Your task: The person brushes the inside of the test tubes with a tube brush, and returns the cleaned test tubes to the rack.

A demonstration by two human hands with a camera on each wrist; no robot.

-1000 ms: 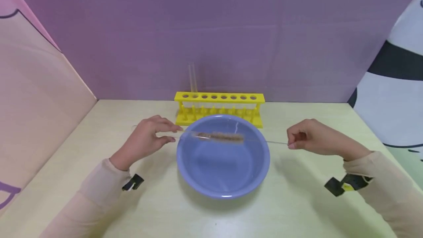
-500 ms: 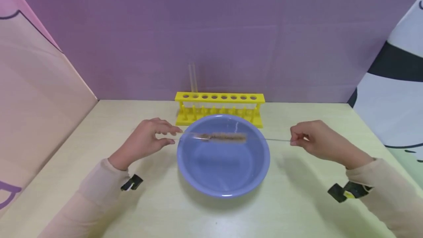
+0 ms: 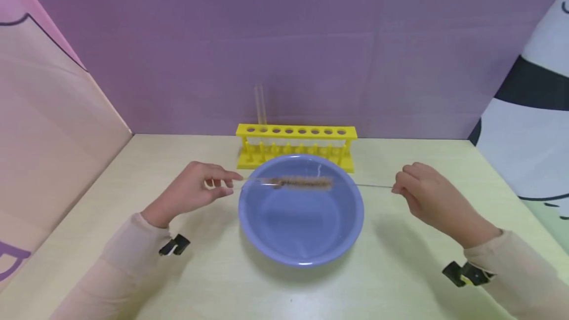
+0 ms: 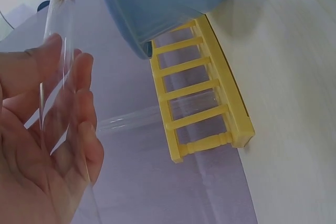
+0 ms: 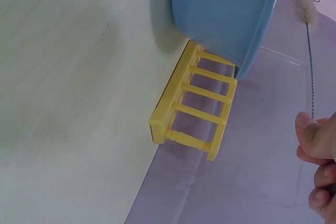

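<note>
Level above the blue basin [image 3: 302,256], my left hand [image 3: 191,189] pinches a clear glass test tube [image 4: 59,19] between thumb and fingers. My right hand [image 3: 428,199] pinches the thin twisted-wire handle [image 5: 310,72] of a test tube brush [image 3: 306,182]. The brush's tan bristles point left toward the tube. Its tip sits in the tube's mouth, while most of the bristled part stays outside. In the left wrist view, the tube's lower part runs across the palm.
Behind the basin stands a yellow test tube rack [image 3: 296,131], with one clear upright tube [image 3: 260,105] in a hole near its left end. A purple cloth backdrop [image 3: 284,48] rises behind the pale tabletop [image 3: 213,270].
My right hand has shifted slightly right and its wrist has turned. The bristles sit slightly farther right. My left hand, still holding the tube, has barely moved.
</note>
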